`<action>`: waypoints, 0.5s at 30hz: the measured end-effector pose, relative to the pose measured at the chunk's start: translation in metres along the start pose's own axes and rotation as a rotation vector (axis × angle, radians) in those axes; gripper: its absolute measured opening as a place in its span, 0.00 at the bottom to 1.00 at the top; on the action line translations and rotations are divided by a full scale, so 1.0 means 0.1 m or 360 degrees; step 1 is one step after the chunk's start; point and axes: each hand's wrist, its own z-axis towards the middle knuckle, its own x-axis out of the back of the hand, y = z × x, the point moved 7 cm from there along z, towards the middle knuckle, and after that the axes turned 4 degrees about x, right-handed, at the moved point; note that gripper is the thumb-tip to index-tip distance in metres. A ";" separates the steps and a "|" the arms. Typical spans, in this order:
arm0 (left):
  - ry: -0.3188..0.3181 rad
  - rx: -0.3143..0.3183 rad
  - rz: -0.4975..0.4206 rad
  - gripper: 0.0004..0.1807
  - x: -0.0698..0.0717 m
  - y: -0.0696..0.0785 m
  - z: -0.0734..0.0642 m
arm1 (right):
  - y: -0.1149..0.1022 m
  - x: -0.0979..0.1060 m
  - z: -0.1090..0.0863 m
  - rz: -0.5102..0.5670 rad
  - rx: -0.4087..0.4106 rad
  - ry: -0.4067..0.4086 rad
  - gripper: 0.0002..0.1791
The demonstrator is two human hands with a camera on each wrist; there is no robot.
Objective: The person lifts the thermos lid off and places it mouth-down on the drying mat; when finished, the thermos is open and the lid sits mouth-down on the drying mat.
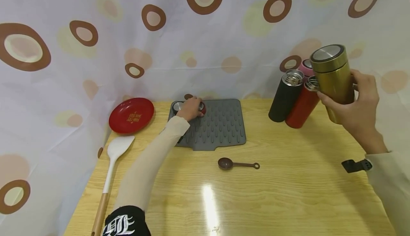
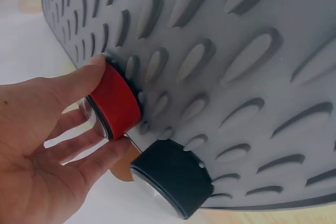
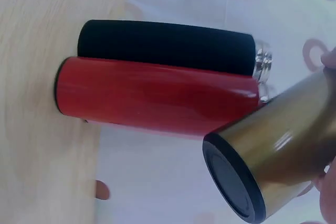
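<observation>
In the head view, the left hand (image 1: 189, 108) grips a red lid (image 1: 200, 111) near the eleven o'clock edge of a gray mat (image 1: 221, 124), with a black lid (image 1: 178, 106) at the red one's nine o'clock. Toward two-thirty from the mat, the right hand (image 1: 362, 108) curls round a capped gold flask (image 1: 334, 81), raised off the tabletop (image 1: 275, 193); at its eight o'clock stand a lidless red flask (image 1: 302, 104) and black flask (image 1: 286, 95), a pink flask (image 1: 306, 68) partly hidden behind them. A red plate (image 1: 131, 115) lies at the mat's nine o'clock, a spatula (image 1: 116, 148) at eight, a brown spoon (image 1: 225, 163) at five. In the left wrist view, thumb and fingers pinch the red lid against the mat, the black lid just beside it at five o'clock. In the right wrist view, the gold flask slants at four o'clock, black base showing, overlapping the red flask's mouth end; only bits of the hand appear at three o'clock.
</observation>
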 end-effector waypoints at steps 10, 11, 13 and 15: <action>0.0081 -0.0131 -0.0056 0.49 -0.01 -0.02 -0.14 | -0.41 -0.32 -0.03 -0.0025 0.0219 -0.0281 0.58; 0.0127 -0.0170 -0.0041 0.49 0.01 0.00 -0.17 | -0.44 -0.36 -0.04 -0.0032 0.0239 -0.0306 0.58; 0.0236 -0.0276 -0.0034 0.47 0.07 0.08 -0.26 | -0.48 -0.43 -0.06 -0.0037 0.0282 -0.0346 0.56; 0.0328 -0.0394 -0.0054 0.46 0.12 0.16 -0.36 | -0.51 -0.49 -0.07 -0.0070 0.0335 -0.0392 0.54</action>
